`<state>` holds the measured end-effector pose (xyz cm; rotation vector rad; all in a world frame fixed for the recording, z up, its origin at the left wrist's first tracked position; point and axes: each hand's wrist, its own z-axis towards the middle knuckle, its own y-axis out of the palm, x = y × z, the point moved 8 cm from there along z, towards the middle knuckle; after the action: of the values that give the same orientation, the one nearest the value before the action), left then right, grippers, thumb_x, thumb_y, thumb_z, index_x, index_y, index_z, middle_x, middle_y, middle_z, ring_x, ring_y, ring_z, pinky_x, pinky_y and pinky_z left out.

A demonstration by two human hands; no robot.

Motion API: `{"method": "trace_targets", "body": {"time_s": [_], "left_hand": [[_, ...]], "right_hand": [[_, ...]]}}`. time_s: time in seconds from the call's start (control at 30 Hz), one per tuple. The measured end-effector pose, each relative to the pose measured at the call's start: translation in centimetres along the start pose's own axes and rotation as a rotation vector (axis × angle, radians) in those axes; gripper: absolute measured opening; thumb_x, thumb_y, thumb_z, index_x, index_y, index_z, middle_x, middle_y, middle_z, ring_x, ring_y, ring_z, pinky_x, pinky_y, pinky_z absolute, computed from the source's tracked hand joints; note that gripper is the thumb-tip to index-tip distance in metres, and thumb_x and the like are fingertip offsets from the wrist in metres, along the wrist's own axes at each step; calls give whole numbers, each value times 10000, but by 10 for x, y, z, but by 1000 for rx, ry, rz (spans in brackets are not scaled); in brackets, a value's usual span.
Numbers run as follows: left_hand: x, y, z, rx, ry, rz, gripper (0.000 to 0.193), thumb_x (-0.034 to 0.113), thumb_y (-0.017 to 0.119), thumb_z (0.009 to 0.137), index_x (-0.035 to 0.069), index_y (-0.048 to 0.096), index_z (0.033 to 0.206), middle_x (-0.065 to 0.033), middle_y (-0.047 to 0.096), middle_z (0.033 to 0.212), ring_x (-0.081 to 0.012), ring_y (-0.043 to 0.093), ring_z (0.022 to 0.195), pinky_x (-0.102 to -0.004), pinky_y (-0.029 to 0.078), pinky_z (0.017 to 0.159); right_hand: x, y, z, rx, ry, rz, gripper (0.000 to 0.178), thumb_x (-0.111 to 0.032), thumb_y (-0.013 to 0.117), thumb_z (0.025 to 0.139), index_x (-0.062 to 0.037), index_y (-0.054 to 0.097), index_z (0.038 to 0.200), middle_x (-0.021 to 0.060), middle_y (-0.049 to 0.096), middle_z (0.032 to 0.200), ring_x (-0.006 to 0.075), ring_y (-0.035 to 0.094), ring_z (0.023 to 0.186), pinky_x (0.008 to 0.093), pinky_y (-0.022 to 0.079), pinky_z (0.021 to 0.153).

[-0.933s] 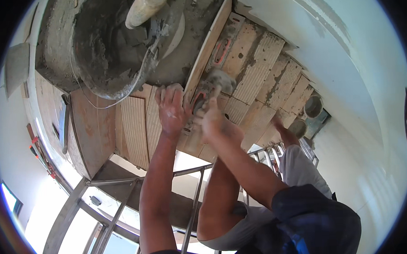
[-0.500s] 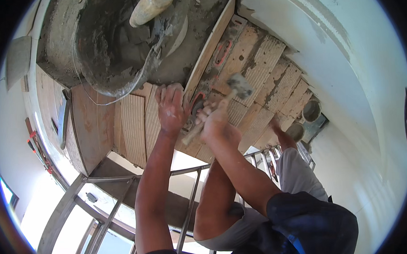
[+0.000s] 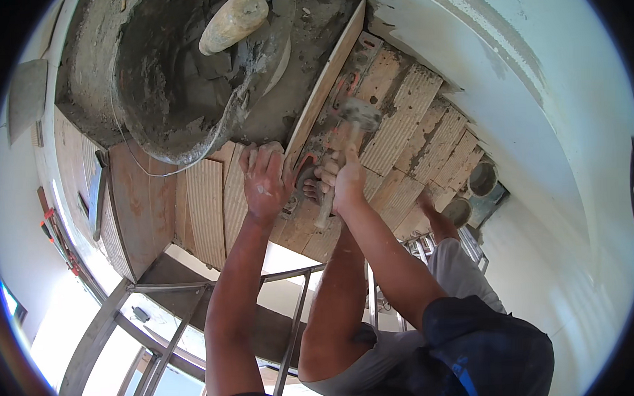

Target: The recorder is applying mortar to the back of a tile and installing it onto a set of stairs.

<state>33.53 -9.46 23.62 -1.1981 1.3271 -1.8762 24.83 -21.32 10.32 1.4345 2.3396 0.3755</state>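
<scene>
Hands point(image 3: 348, 179) at board point(image 3: 327, 82) and mallet point(image 3: 352, 137), blurred mallet head point(image 3: 359, 113), cropped bucket point(image 3: 144, 78)

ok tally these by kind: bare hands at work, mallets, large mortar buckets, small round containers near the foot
Bare hands: 2 (left hand, right hand)
Mallet: 1
Large mortar bucket: 1
Small round containers: 2
Total: 6

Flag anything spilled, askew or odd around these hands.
Irregular dark-grey mortar splotches blot the tan, ribbed, rectangular tiles beyond the bare right hand, looking messy against their regular grooves. Mortar also crusts the round, dark-grey tub along its rim. Nothing looks clearly broken.
</scene>
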Motion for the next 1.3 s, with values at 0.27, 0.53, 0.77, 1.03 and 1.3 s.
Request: {"method": "trace_targets", "body": {"time_s": [0.27, 0.53, 0.77, 1.03, 1.3], "left_hand": [[0, 2, 7, 2, -9, -8, 199, 102, 707, 810, 31, 600, 961, -144, 618, 1056, -353, 579, 1004, -513, 367, 1035], [-9, -1, -4, 14, -42, -60, 222, 123, 705, 821, 36, 649, 1017, -117, 637, 1045, -331, 608, 982, -503, 415, 983], [-13, -4, -14, -36, -100, -86, 318, 177, 748, 736, 92, 637, 1022, -72, 618, 1144, -272, 604, 1100, -472, 395, 1061], [-12, -4, -9, -47, -69, -54, 316, 194, 742, 764, 73, 640, 1038, -95, 615, 1135, -301, 606, 1079, -485, 396, 1067], [-10, -4, 4, -18, -44, -3, 234, 152, 685, 837, 28, 643, 1031, -123, 623, 1121, -322, 598, 1063, -498, 395, 1069]], "right_hand": [[-13, 12, 15, 64, 33, 43, 437, -582, 419, 1038, -160, 463, 930, -26, 367, 626, 147, 372, 469, 366, 376, 428], [5, -24, 11, 192, 90, -180, 479, -636, 415, 1021, -170, 475, 927, -37, 369, 622, 127, 343, 454, 303, 325, 410], [-45, -17, 37, 217, -224, 29, 454, -613, 398, 1035, -171, 465, 954, -16, 373, 667, 143, 376, 496, 328, 358, 449], [-53, -37, 43, 155, -240, -106, 507, -649, 383, 1021, -154, 492, 1032, 60, 542, 896, 207, 495, 639, 372, 379, 489], [-65, -16, 37, 339, -306, -95, 547, -611, 385, 1040, -91, 532, 1125, 94, 575, 833, 230, 515, 600, 331, 436, 517]]}}
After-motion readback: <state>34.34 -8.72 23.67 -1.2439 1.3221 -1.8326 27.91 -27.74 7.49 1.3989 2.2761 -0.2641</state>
